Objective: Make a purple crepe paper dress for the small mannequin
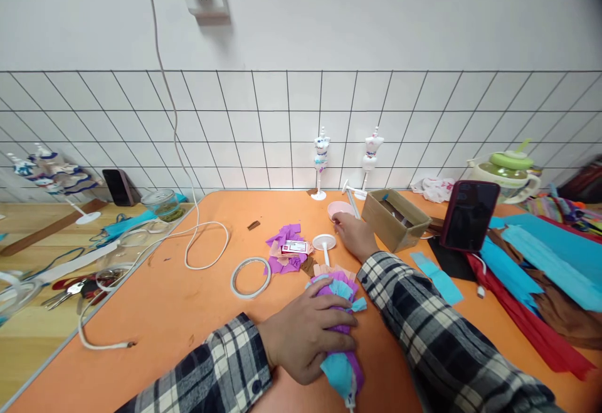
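My left hand (305, 328) grips a small mannequin dressed in purple and blue crepe paper (341, 338), which lies on the orange table (197, 313) with its white stand (324, 244) pointing away from me. My right hand (353, 234) reaches forward, fingers curled near a pink dish (339, 210) and a brown cardboard box (395, 219). What the right fingers hold, if anything, I cannot make out. Purple paper scraps (285, 251) and a small red and white packet (295, 247) lie just left of the stand.
A tape ring (251, 277) and a white cable (202, 237) lie at left. Two dressed mini mannequins (322, 156) (371, 153) stand by the tiled wall. A propped phone (470, 215), blue and red paper sheets (540, 262) and a green kettle (510, 175) fill the right.
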`<state>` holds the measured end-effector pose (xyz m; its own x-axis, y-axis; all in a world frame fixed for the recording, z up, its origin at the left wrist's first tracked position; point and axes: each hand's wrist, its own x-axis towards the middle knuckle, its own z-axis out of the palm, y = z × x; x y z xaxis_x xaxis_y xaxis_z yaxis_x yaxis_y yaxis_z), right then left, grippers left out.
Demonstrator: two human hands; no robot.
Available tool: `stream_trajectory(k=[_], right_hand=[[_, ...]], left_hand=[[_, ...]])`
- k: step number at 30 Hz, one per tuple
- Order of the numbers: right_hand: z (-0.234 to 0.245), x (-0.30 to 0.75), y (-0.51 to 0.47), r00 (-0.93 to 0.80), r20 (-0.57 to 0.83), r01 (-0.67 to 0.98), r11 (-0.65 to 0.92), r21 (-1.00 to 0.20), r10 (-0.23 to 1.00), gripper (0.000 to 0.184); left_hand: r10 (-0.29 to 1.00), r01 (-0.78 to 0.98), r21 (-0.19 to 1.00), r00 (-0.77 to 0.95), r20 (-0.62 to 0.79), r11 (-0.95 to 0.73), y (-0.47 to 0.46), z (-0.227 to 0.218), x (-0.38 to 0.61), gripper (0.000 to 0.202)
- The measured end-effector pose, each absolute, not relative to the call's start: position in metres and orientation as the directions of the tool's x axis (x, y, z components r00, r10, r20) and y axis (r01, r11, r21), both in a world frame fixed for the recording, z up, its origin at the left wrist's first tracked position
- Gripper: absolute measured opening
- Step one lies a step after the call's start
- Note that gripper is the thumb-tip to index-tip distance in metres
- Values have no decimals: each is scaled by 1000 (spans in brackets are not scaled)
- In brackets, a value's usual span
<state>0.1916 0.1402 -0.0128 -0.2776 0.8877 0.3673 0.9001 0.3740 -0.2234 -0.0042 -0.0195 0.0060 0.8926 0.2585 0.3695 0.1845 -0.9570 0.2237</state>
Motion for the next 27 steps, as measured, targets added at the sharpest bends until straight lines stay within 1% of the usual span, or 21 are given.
stream_trajectory(k=[2, 4, 6, 8, 11, 15, 17, 19, 22, 25, 27], right_hand=[[-11, 197, 143, -169, 443, 914, 309, -264, 881, 32], [-11, 203, 147, -76, 487, 920, 250, -302, 870, 38], [-12, 208, 150, -16, 510, 919, 213, -331, 860, 42], [-13, 210, 151, 24, 531, 915, 196, -354, 847, 42], [-8, 212, 146, 49, 573, 901, 212, -379, 818, 41], [13, 210, 132, 49, 661, 829, 338, -445, 749, 40], [29, 208, 121, 18, 667, 790, 398, -467, 745, 37], [44, 203, 106, -55, 629, 767, 436, -470, 775, 32], [59, 193, 78, -226, 572, 741, 520, -424, 789, 28], [57, 188, 49, -340, 557, 698, 600, -391, 758, 28], [45, 192, 33, -384, 577, 655, 653, -379, 721, 28]], left_hand=[[263, 198, 220, 908, 326, -955, -20, 6, -5, 42], [263, 207, 209, 919, 294, -956, -20, 6, -5, 45], [264, 215, 197, 925, 275, -957, -20, 6, -5, 47], [264, 220, 185, 928, 263, -958, -21, 5, -4, 48], [261, 225, 161, 930, 257, -961, -21, 5, -3, 46], [267, 246, 115, 931, 248, -963, -22, 5, -2, 44], [264, 249, 89, 933, 246, -964, -22, 5, -3, 47], [264, 256, 65, 926, 271, -964, -23, 5, -3, 47], [260, 262, 40, 906, 335, -964, -24, 5, -4, 48], [275, 288, 26, 877, 394, -957, -24, 8, -7, 54], [299, 324, 22, 843, 447, -946, -24, 11, -15, 58]])
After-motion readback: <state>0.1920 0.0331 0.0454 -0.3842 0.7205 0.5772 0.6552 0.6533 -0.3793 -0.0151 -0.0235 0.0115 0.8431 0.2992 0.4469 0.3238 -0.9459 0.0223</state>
